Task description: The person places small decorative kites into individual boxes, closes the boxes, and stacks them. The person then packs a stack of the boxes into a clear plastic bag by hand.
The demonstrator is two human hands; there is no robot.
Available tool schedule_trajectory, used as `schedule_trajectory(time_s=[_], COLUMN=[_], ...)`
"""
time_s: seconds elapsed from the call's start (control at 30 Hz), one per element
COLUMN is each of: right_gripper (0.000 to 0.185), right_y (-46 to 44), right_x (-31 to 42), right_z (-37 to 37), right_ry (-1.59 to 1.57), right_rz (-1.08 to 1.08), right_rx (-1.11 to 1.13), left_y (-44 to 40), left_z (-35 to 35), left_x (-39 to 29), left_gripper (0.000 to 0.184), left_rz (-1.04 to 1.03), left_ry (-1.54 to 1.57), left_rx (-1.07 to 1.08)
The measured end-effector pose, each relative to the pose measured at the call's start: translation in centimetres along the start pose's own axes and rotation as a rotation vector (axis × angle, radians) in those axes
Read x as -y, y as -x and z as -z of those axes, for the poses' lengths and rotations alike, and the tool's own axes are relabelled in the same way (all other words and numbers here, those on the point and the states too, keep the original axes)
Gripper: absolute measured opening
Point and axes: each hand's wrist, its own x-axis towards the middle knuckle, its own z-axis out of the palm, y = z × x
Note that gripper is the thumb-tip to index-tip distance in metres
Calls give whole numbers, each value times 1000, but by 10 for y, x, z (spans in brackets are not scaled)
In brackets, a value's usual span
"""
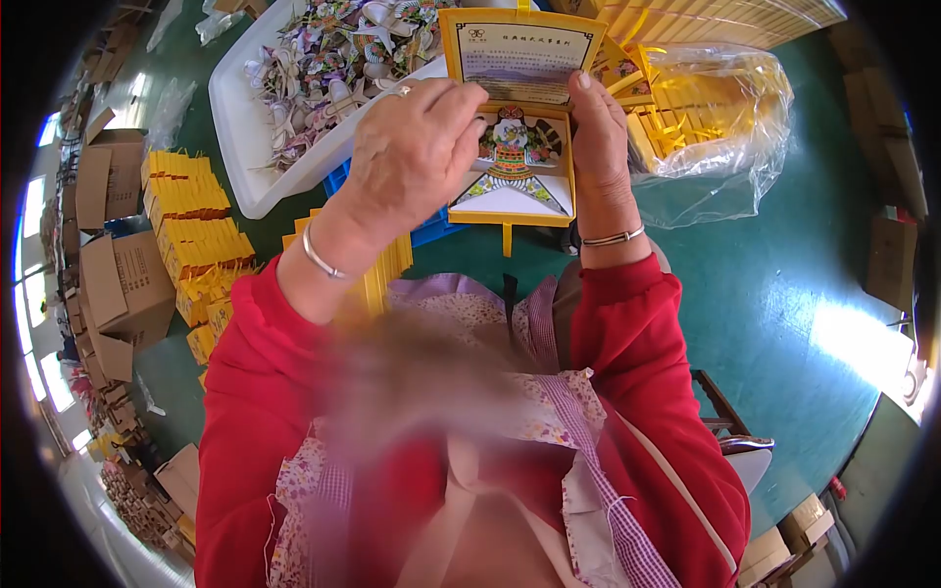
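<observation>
A yellow gift box [459, 218] lies open in front of me, its lid [529, 49] raised and lined with a printed text card. Inside, on white, rests a colourful swallow-shaped kite ornament [510, 162]. My right hand [600, 132] grips the box's right side near the hinge, thumb up against the lid. My left hand [417, 147] is closed over the box's left edge, fingers curled together. What its fingertips hold, if anything, is hidden. A yellow ribbon [507, 240] hangs from the box's near edge.
A white bin [235, 127] full of similar ornaments stands at upper left, near a blue crate [431, 230]. Stacked yellow boxes [196, 216] and cardboard cartons [127, 284] line the left. More yellow boxes in a clear plastic bag [725, 118] sit at upper right.
</observation>
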Motion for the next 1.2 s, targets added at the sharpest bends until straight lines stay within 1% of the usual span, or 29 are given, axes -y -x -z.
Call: schedule_trajectory(time_s=[0.07, 0.17, 0.3, 0.4, 0.5, 0.6, 0.63, 0.73, 0.77, 0.83, 0.87, 0.9, 0.93, 0.97, 1.0, 1.07, 1.1, 1.13, 1.17, 1.2], right_gripper=[29, 28, 29, 30, 32, 37, 41, 44, 34, 24, 20, 16, 15, 21, 27, 37, 43, 46, 49, 53], right_y=[-3, -1, 2, 5, 6, 6, 3, 7, 6, 8, 13, 19, 20, 24, 28, 30, 32, 32, 30, 30], right_x=[-4, -1, -2, 0, 2, 0, -4, 0, -4, 0, -2, 4, 3, 3, 3, -2, -5, -4, -2, -2], right_z=[4, -1, 0, -2, -4, -6, -3, -10, -6, 0, -1, -12, -15, -20, -25, -34, -36, -35, -30, -27], right_ry=[1, -1, 51, 66, 17, -57, -92, -68, -82, 23, 71, -19, -34, 16, 66, -40, -96, -61, -27, 10], right_rz=[5, 7, 10, 2, -13, 25, -36, -49, -93, 40, 104, -71, -59, -46, -33, -47, -53, -108, -161, -214], right_rx=[-11, 3, 29, 55, 71, 103, 43, -43, -5, 275, 413, 286, 332, 353, 372, 469, 509, 522, 532, 541], left_y=[0, 6, 22, 24, 24, 30, 35, 45, 46, 47, 48, 49, 49, 52, 53, 52, 56, 61, 67, 85], left_z=[14, 12, 2, 4, 13, 30, 29, 28, 31, 33, 33, 32, 29, 20, 27, 50, 65, 83, 102, 114], left_x=[-22, -50, -54, -56, -58, -49, -41, -34, -32, -29, -29, -30, -30, -31, -30, -28, -25, -21, -21, -10], left_gripper=[30, 47, 61, 60, 57, 52, 48, 50, 52, 54, 53, 51, 50, 48, 45, 41, 40, 43, 47, 50], left_rz=[-40, -148, -56, -41, -44, 57, 123, 1055, 1122, 1236, 1203, 1169, 1132, 1141, 1145, 1162, 1124, 1081, 1093, 1045], left_ry=[26, 127, 158, 189, 192, 220, 263, 1015, 1235, 1681, 1671, 1660, 1649, 1497, 1458, 1381, 1329, 1294, 1230, 1240], left_rx=[67, 244, 331, 337, 317, 20, -133, -116, -68, 35, 0, -34, -67, -199, -208, -215, -255, -249, -282, -297])
